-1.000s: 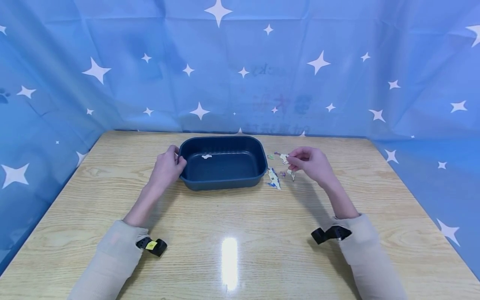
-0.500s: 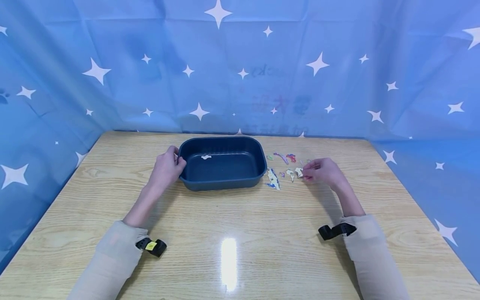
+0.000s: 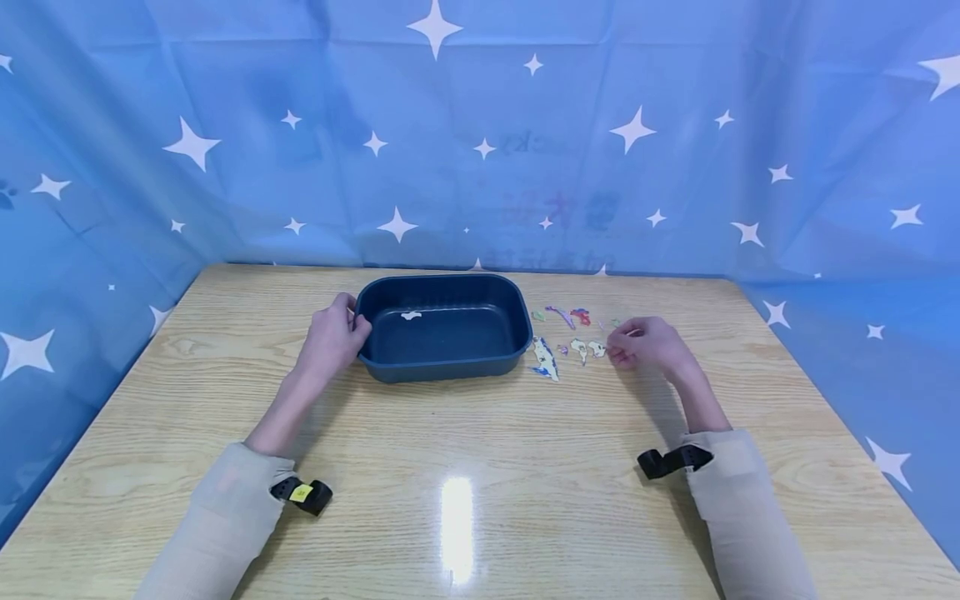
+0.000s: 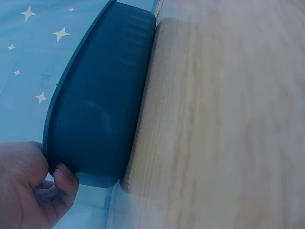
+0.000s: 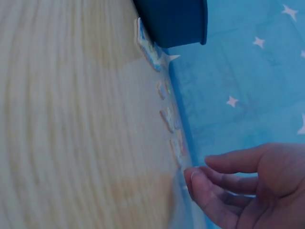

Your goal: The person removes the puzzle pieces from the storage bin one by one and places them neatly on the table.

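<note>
My left hand (image 3: 335, 333) grips the left end of a dark blue plastic bin (image 3: 442, 367), its rim between thumb and fingers in the left wrist view. The bin stands on the table with a small whitish flat piece (image 3: 411, 315) inside. My right hand (image 3: 647, 343), fingers loosely bent, is just right of a small cream flat piece (image 3: 597, 349) lying on the table. In the right wrist view its fingertips (image 5: 188, 179) are close to that piece; whether they touch it cannot be told. Nothing shows between the thumb and fingers.
Several thin irregular pieces lie right of the bin: a long white-and-blue one (image 3: 546, 359), another cream one (image 3: 580, 350), a purple one (image 3: 561, 316) and a red one (image 3: 581, 317). A blue star-patterned curtain (image 3: 480, 167) hangs behind the wooden table (image 3: 375, 500).
My right hand has moved right and toward me, bringing the cream piece from beside the purple one; the piece has been let go and now lies flat. My left hand has stayed on the bin.
</note>
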Action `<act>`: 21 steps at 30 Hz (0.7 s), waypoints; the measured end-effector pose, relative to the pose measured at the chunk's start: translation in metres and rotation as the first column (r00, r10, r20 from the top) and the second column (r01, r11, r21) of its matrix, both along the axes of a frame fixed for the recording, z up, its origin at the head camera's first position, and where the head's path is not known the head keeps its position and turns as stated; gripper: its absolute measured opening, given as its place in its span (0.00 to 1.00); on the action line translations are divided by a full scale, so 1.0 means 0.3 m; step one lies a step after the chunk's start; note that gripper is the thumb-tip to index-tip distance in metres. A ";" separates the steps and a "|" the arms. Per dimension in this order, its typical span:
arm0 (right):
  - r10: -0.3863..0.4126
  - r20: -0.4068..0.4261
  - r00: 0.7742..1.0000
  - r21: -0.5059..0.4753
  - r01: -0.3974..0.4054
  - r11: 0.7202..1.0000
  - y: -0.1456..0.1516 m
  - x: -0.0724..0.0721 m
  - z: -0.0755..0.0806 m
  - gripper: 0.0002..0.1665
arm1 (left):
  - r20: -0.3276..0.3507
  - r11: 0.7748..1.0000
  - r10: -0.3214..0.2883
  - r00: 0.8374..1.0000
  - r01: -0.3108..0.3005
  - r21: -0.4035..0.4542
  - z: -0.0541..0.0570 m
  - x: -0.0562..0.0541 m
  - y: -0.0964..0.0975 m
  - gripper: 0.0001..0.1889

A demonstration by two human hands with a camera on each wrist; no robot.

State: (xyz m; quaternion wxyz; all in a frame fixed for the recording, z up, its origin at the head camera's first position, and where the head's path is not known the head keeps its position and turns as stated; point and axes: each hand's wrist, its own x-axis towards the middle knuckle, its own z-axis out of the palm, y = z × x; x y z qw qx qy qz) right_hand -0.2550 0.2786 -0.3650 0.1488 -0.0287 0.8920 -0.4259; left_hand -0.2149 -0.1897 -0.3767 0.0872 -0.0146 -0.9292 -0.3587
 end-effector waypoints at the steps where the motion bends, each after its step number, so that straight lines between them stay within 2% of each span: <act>1: -0.002 -0.010 1.000 0.000 0.002 1.000 -0.005 0.000 0.004 0.21 | 0.000 1.000 -0.001 1.000 0.001 0.000 0.001 0.000 0.000 0.10; 8: 0.001 -0.091 0.996 -0.035 -0.004 0.999 -0.076 -0.002 0.036 0.22 | 0.007 1.000 -0.005 1.000 0.005 0.005 -0.001 0.001 -0.008 0.13; 13: 0.040 -0.160 0.986 -0.093 -0.056 0.994 -0.152 -0.010 0.050 0.20 | 0.012 1.000 -0.001 1.000 0.001 0.003 -0.005 -0.001 -0.012 0.14; 21: 0.154 -0.322 0.934 -0.168 -0.216 0.962 -0.314 -0.023 0.061 0.18 | 0.000 1.000 -0.010 1.000 0.010 0.015 0.001 0.000 -0.003 0.13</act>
